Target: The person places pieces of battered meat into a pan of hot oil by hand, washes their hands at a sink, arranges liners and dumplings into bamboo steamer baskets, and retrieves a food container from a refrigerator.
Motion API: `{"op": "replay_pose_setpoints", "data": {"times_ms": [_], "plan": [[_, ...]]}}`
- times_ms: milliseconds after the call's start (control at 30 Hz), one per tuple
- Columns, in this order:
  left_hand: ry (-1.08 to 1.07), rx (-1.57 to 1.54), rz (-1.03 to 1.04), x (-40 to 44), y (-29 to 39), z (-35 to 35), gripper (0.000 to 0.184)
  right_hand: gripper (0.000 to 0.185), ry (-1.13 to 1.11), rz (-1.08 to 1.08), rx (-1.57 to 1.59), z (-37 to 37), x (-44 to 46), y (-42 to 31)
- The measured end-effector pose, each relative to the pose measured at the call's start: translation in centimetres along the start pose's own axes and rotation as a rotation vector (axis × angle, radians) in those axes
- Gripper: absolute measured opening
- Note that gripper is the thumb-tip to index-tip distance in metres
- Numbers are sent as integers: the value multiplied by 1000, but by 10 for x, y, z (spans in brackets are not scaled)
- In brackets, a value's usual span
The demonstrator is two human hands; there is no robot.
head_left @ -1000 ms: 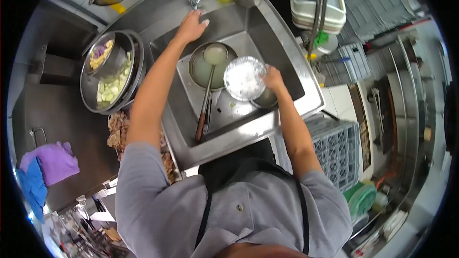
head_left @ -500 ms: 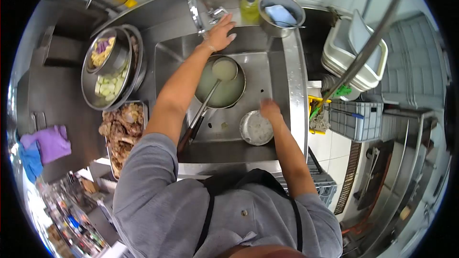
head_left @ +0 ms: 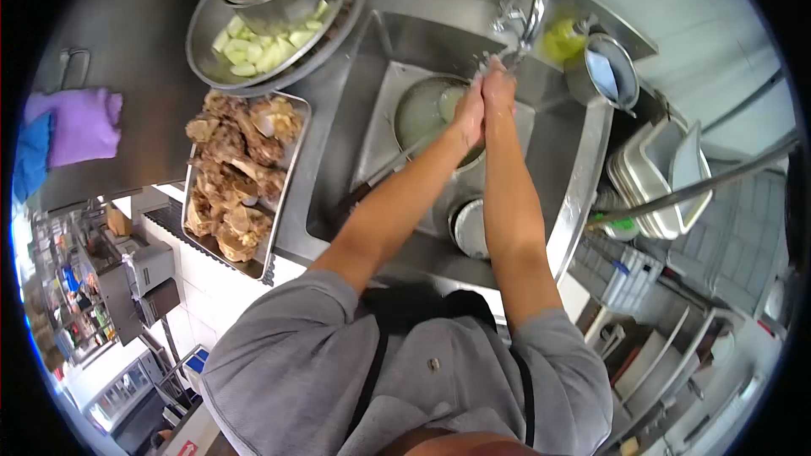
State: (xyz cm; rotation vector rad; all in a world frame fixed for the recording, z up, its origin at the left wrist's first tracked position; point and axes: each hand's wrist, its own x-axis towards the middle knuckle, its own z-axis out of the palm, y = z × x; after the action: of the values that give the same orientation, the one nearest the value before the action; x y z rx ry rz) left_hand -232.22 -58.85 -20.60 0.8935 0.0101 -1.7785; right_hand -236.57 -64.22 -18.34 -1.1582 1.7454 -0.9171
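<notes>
Beneath the tap [head_left: 536, 2], my left hand [head_left: 470, 115] and my right hand [head_left: 498, 91] are pressed against each other. Water splashes around the fingertips; splash and overlap hide how the fingers are bent. Below them in the sink [head_left: 338, 165] sits a round pot [head_left: 411, 128] of cloudy liquid, partly covered by my left forearm. A ladle [head_left: 372, 183] leans out of it, its bowl in the liquid and its dark handle toward the near left. Beside my right forearm lies a round metal bowl or lid [head_left: 471, 228], partly hidden.
Left of the sink are a tray of cooked bones and meat [head_left: 241, 173] and stacked bowls with cut vegetables [head_left: 262, 51]. A yellow soap bottle [head_left: 564, 39] and a metal pot with a blue cloth [head_left: 621, 76] stand behind right. White tubs [head_left: 667, 173] are stacked at right.
My left hand has come away from the tap and my right hand has risen from beside the metal bowl; they now meet under running water. The view has turned and shifted left.
</notes>
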Motion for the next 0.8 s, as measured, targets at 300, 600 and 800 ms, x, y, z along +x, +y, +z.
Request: {"op": "replay_pose_setpoints", "data": {"times_ms": [300, 600, 800], "plan": [[-14, 258, -1, -29, -7, 31, 62, 54, -277, 249, 530, -29, -31, 36], [76, 91, 148, 13, 13, -9, 63, 63, -297, -66, 198, -12, -63, 26], [-294, -149, -145, -13, 30, 2, 57, 19, -143, 37, 443, 10, -34, 32]]}}
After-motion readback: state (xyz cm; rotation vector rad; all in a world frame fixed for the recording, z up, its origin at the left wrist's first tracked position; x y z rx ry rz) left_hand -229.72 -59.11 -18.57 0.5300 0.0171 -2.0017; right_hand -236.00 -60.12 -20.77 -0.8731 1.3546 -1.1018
